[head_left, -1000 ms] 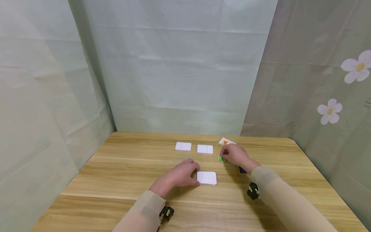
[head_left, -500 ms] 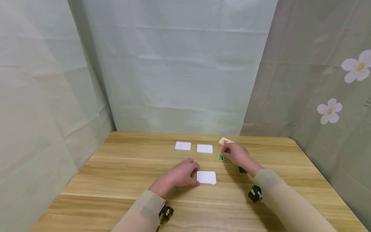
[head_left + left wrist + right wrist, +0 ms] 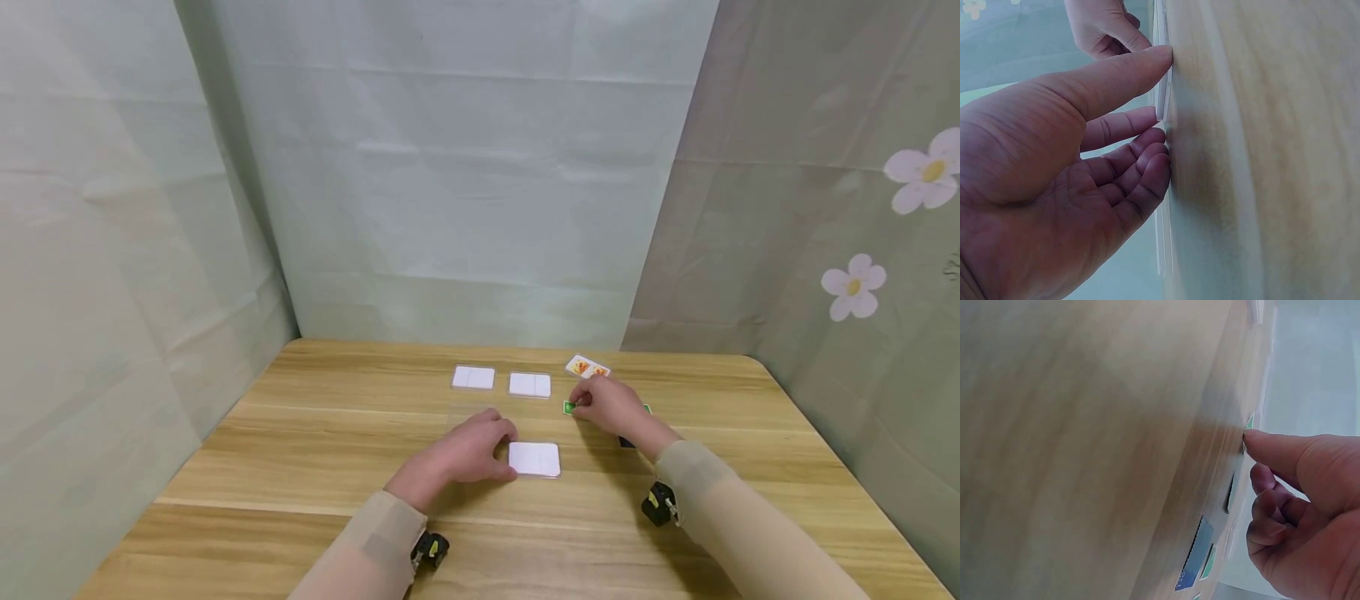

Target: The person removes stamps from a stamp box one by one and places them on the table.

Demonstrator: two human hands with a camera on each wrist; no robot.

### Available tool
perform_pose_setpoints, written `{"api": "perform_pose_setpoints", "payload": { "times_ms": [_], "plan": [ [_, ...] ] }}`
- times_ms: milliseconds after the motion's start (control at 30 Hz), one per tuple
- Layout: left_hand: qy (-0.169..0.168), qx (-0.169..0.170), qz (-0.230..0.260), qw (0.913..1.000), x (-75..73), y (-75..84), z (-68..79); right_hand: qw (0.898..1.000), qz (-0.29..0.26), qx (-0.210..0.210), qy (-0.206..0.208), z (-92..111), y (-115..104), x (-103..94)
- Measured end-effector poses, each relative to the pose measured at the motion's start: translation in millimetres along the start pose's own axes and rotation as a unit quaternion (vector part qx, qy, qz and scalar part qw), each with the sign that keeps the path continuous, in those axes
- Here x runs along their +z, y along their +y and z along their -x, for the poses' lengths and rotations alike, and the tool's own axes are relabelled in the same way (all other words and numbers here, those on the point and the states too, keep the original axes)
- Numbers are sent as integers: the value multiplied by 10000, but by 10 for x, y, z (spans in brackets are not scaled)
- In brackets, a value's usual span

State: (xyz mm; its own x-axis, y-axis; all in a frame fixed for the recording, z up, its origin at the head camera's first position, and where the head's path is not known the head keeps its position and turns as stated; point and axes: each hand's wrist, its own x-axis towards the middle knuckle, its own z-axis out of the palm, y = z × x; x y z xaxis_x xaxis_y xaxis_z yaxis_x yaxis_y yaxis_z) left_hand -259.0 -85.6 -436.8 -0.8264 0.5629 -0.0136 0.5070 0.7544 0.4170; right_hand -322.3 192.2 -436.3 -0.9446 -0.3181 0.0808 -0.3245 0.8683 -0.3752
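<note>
My left hand (image 3: 468, 450) grips the left edge of a white card (image 3: 540, 459) lying in a clear sleeve, its thumb at the near corner and index finger at the far one. In the left wrist view the thumb tip and index fingertip sit against the card's thin edge (image 3: 1162, 87). Farther right, my right hand (image 3: 611, 404) is low over the table and pinches a small green stamp (image 3: 567, 407) between thumb and fingertips. The right wrist view shows the thumb right at that stamp's edge, with the remaining fingers curled.
Two more white cards (image 3: 473, 377) lie at the back of the wooden table (image 3: 322, 433). A card with orange pictures (image 3: 585, 367) lies behind my right hand. A dark blue stamp (image 3: 1197, 553) with a serrated edge and another green-edged stamp (image 3: 1209, 562) lie near the right wrist.
My right hand has shifted slightly left and down from beside the green stamp, and its fingertips are now on it. The left hand and its card have stayed put.
</note>
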Motion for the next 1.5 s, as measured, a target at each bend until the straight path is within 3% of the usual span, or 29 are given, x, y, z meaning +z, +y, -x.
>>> {"api": "perform_pose_setpoints", "payload": {
  "times_ms": [533,833,1067,1500],
  "plan": [
    [-28,-50,7,10000,-8,34,21,9998,-167,54,37,42,0,13],
    [-21,11,21,10000,-31,23,8,9969,-783,-22,-48,162,-141,-11],
    [-65,6,-9,10000,-24,22,-6,9909,-1315,-96,-287,315,-193,16],
    [-44,93,78,9999,-48,27,34,9743,-1972,-680,-850,596,-262,75]
  ]
}}
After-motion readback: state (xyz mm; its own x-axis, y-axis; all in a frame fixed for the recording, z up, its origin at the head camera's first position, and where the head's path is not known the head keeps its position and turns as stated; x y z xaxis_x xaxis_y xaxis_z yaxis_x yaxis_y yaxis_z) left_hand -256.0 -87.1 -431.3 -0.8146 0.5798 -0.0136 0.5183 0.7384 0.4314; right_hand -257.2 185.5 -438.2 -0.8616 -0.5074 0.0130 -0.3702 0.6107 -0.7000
